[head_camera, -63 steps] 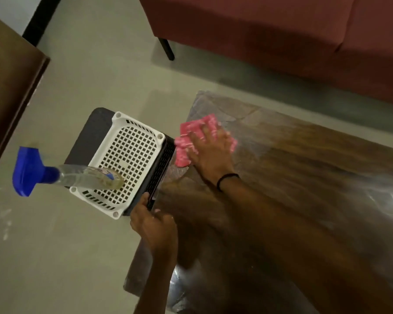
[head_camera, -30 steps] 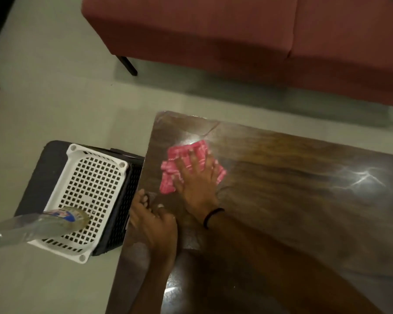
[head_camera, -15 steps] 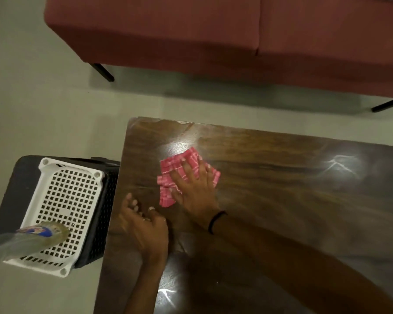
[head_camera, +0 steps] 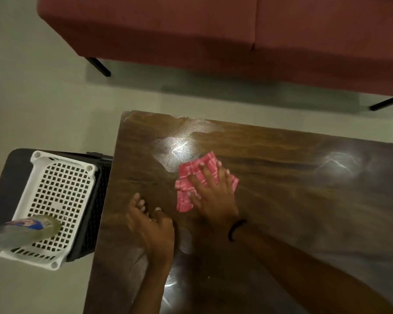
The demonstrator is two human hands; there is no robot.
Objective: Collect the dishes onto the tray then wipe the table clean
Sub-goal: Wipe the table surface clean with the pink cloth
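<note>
Wiping stage: right hand [head_camera: 213, 200], fingers flat, presses pink checked cloth [head_camera: 188, 173] on dark wooden worktop [head_camera: 293, 200]; left hand [head_camera: 152, 225] rests loosely, empty. Next, probably sweep right.

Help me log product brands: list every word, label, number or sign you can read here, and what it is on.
Label on the spray bottle: coloured print, too blurred to read.
White basket, pink cloth, table: no text visible.
No other words, numbers or signs show, so nothing here is readable.
</note>
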